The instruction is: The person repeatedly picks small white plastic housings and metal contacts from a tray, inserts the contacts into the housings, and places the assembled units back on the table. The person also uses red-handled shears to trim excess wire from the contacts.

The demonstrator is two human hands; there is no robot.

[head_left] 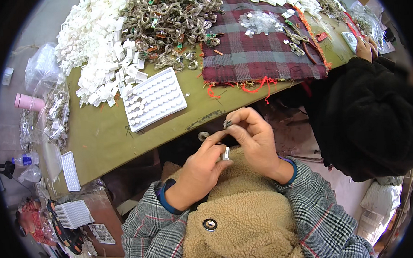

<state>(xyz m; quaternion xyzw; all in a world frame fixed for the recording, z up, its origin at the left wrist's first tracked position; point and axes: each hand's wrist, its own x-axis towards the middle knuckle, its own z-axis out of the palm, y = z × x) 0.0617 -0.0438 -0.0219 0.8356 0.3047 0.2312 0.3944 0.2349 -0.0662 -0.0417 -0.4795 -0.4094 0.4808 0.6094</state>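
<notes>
Olive-green counter [100, 133] fills the upper half of the frame, crowded with small parts. At the upper left lies a big heap of white plastic pieces [97, 46], and just right of it, at top centre, a tangle of dull metal rings [169, 20]. Below these heaps sits a white moulded tray [154, 99] with rows of round studs. A plaid cloth [258, 43] in dark red and grey covers the counter at the upper right, with a small pile of clear bits [259, 21] on it.

At the lower centre, just below the counter's edge, 2 hands meet over a tan fleece jacket [238, 224]. The left hand [199, 171] has its fingers curled narrow, thumb and forefinger pinching a small white clip [226, 153]. The clip stands upright between the 2 hands, touching the left thumb and just under the right palm. The right hand [255, 136] is bent over it, its fingertips closed on a small dark piece [227, 124] above the clip. A metal ring [203, 135] shows just left of the fingers, by the left forefinger; whether it is held I cannot tell.

At the right edge another person in a black fleece coat [362, 113] leans over the counter, 1 hand [365, 49] on it.
</notes>
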